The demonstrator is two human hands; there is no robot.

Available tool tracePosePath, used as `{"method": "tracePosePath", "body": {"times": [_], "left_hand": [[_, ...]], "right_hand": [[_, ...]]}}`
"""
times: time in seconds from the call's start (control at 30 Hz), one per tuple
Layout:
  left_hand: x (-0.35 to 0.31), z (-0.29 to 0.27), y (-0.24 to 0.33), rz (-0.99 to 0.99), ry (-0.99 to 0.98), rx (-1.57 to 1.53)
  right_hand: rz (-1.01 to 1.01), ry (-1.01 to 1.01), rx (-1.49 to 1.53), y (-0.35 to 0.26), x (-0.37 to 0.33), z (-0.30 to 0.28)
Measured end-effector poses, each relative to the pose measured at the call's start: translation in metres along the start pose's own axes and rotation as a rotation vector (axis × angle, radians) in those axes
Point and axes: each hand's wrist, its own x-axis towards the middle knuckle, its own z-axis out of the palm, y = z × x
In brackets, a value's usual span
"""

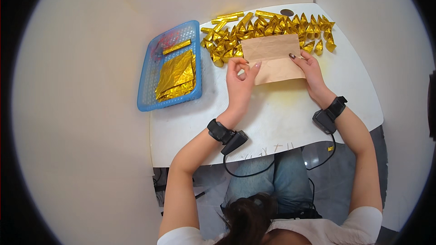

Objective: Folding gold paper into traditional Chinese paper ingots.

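A tan sheet of paper with a crease across its middle is held up over the table, its far part tilted upward. At its left edge my left hand is closed, the thumb against the paper and the other fingers curled. My right hand pinches the right edge, thumb on the near face and fingers behind. Just beyond the sheet lies a pile of folded gold foil pieces with pointed ends; the paper hides some of them.
On the left stands a blue plastic basket with stacked gold foil sheets and a gold roll. More gold rolls lie at the back of the white table. Walls enclose the sides; cables hang from my wrist devices.
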Motion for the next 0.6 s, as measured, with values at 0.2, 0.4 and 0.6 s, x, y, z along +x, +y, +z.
{"method": "tracePosePath", "body": {"times": [0.2, 0.4, 0.6], "left_hand": [[0.010, -0.018, -0.010, 0.069, 0.117, -0.002], [0.019, -0.025, -0.010, -0.136, -0.326, -0.103], [0.024, -0.035, -0.015, -0.289, -0.419, -0.089]], "right_hand": [[-0.032, 0.065, 0.039, -0.004, -0.001, 0.008], [-0.004, -0.016, -0.036, 0.000, -0.003, 0.008], [0.032, -0.069, -0.095, -0.006, -0.005, 0.008]]}}
